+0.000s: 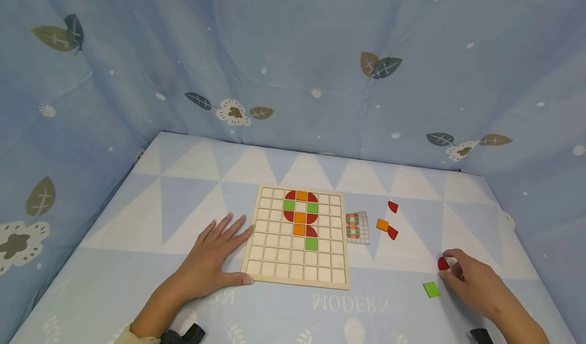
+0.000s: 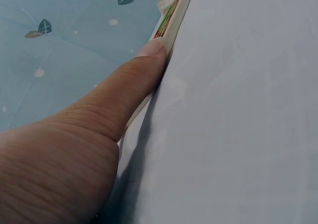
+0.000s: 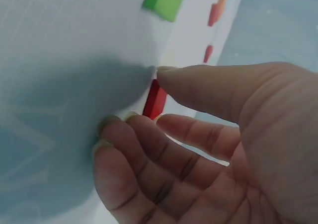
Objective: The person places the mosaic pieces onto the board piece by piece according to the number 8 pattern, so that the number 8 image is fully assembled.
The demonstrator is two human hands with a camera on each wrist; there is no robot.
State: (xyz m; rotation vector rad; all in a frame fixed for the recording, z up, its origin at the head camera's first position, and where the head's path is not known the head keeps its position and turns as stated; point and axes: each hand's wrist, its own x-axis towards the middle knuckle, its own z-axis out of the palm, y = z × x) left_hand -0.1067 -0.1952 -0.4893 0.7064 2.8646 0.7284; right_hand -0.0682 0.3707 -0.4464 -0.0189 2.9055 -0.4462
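A wooden grid board (image 1: 274, 255) lies on the table, with red, orange and green pieces set in its upper middle squares. My left hand (image 1: 208, 262) lies spread, its fingertips and thumb touching the board's left side; the left wrist view shows the thumb (image 2: 124, 90) against the board's edge (image 2: 176, 30). Far to the right of the board, my right hand (image 1: 476, 285) pinches a red rounded piece (image 1: 443, 263) between thumb and index finger. In the right wrist view, the red piece (image 3: 155, 100) sits between the fingertips of the right hand (image 3: 213, 134).
A green square (image 1: 431, 289) lies just left of the right hand. Further back are a red piece (image 1: 392, 206), an orange square (image 1: 382, 225) and another red piece (image 1: 392, 233). A patterned card (image 1: 361, 227) adjoins the board's right edge. Curtains stand behind the table.
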